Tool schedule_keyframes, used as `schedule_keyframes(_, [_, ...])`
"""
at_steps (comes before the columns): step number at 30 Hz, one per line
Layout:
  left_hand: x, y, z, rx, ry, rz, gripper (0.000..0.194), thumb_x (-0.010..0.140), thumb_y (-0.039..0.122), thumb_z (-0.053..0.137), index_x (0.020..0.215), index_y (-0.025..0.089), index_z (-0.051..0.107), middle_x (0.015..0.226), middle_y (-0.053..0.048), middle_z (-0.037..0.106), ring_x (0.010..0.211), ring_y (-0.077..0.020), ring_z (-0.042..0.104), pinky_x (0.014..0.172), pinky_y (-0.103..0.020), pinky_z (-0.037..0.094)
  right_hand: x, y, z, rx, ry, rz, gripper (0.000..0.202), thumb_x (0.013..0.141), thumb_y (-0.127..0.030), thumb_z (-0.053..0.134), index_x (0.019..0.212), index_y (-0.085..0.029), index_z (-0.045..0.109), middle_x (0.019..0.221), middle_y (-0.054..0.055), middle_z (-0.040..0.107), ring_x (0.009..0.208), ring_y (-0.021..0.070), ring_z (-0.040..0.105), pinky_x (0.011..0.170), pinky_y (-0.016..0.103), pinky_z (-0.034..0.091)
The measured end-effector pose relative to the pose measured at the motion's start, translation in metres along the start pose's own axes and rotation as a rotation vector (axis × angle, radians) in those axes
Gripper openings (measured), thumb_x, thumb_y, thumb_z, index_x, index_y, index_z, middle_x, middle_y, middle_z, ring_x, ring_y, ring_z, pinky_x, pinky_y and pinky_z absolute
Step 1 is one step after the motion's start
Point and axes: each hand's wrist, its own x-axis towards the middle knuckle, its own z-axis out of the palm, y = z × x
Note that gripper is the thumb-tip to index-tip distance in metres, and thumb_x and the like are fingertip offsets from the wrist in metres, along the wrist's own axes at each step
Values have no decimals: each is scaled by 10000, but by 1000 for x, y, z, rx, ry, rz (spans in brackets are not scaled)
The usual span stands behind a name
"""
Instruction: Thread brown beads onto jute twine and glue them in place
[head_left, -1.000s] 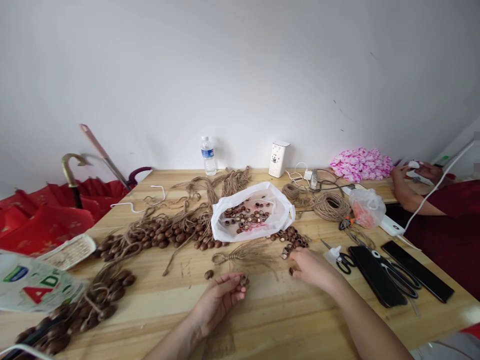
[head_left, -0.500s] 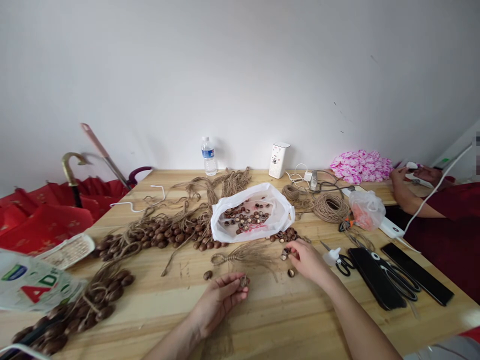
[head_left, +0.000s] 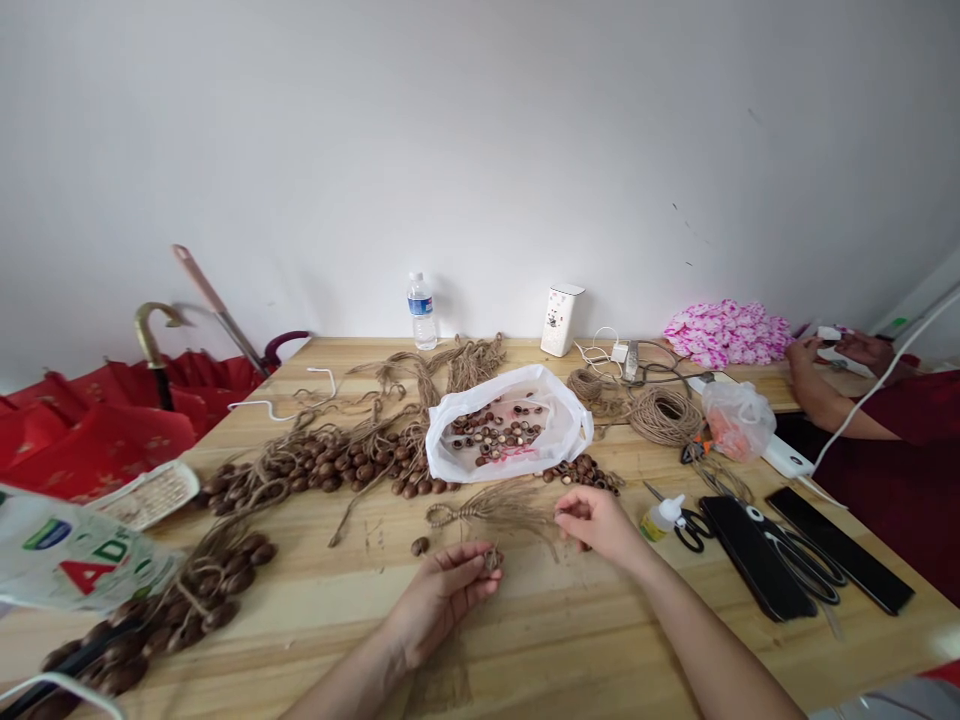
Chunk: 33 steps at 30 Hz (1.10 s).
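My left hand (head_left: 450, 590) is closed, pinching a small brown nut shell (head_left: 492, 559) that seems to have twine in it. My right hand (head_left: 600, 522) is closed just above the table, thumb and fingers together on a small dark shell piece (head_left: 559, 514), mostly hidden. Between and beyond the hands lies a looped twine bundle (head_left: 480, 508) with frayed ends. A single nut (head_left: 420, 546) rests left of my left fingers. Behind stands an open white plastic bag (head_left: 442, 455) holding shell halves, with more shells (head_left: 581, 472) heaped at its right.
Nuts strung on twine (head_left: 330, 468) cover the left side. At right are a glue bottle (head_left: 661, 518), scissors (head_left: 806, 560), dark phone-like slabs (head_left: 840, 550) and a twine coil (head_left: 664, 415). A water bottle (head_left: 421, 312) stands by the wall. Another person's hands (head_left: 832, 350) work far right.
My right hand has drawn slightly left and its fingers have closed on a shell piece; the loose shell beneath it is now hidden. My left hand keeps its hold. The view has shifted slightly.
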Motion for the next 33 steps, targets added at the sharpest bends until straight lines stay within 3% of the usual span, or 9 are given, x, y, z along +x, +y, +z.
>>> schedule_keyframes(4, [0, 0, 0, -1, -9, 1, 139, 694, 79, 696, 832, 89, 688, 834, -108, 715, 717, -159, 673, 708, -248, 540, -7, -9, 11, 754, -195, 130, 274, 688, -315, 673, 880, -126, 621, 591, -1, 628, 413, 106, 522, 385, 231, 430])
schedule_keyframes(7, [-1, 0, 1, -4, -13, 2, 132, 690, 80, 700, 821, 91, 688, 826, -104, 714, 715, -158, 672, 707, -247, 539, -14, -18, 19, 963, -297, 203, 305, 605, -299, 764, 824, -112, 664, 598, 13, 634, 475, 106, 559, 436, 232, 462])
schedule_keyframes(10, [-1, 0, 1, -4, -12, 4, 132, 677, 72, 708, 807, 92, 688, 792, -94, 713, 711, -161, 674, 705, -246, 537, -18, -21, 25, 1047, -365, 214, 344, 632, -298, 767, 903, -107, 674, 633, 32, 651, 568, 135, 618, 540, 279, 511])
schedule_keyframes(13, [-1, 0, 1, -7, -10, 7, 136, 674, 71, 710, 806, 90, 685, 772, -91, 712, 719, -172, 679, 704, -250, 536, -19, -20, 33, 1035, -329, 132, 359, 706, -348, 718, 957, -97, 668, 669, 53, 657, 645, 171, 652, 618, 343, 533])
schedule_keyframes(17, [-1, 0, 1, -8, -5, 2, 139, 678, 62, 702, 812, 90, 682, 765, -91, 713, 713, -172, 681, 702, -253, 537, -17, -18, 35, 935, -283, 106, 338, 671, -354, 734, 879, -95, 670, 675, 53, 655, 661, 195, 658, 581, 344, 540])
schedule_keyframes(23, [-1, 0, 1, -16, 0, -2, 135, 683, 54, 694, 813, 89, 681, 761, -94, 713, 702, -169, 681, 701, -253, 538, -7, -5, -2, 597, -3, 144, 258, 667, -304, 692, 846, -121, 668, 690, 38, 685, 499, 128, 620, 519, 269, 514])
schedule_keyframes(27, [-1, 0, 1, -24, -7, -7, 124, 682, 53, 695, 801, 86, 681, 748, -93, 711, 696, -170, 681, 690, -250, 538, -1, 12, -27, 473, 191, 167, 198, 633, -261, 686, 782, -132, 662, 710, 54, 698, 529, 161, 650, 547, 288, 538])
schedule_keyframes(30, [0, 0, 1, -21, -7, -8, 125, 686, 54, 692, 807, 83, 682, 760, -96, 711, 697, -168, 680, 688, -247, 539, 2, 21, -35, 443, 359, 157, 202, 658, -274, 658, 814, -145, 656, 728, 68, 707, 600, 191, 676, 622, 323, 561])
schedule_keyframes(33, [0, 0, 1, -18, -5, -7, 120, 691, 56, 688, 807, 83, 683, 769, -96, 712, 700, -167, 679, 690, -247, 540, 3, 25, -36, 405, 418, 112, 219, 684, -291, 624, 841, -141, 653, 757, 90, 707, 646, 214, 682, 631, 346, 568])
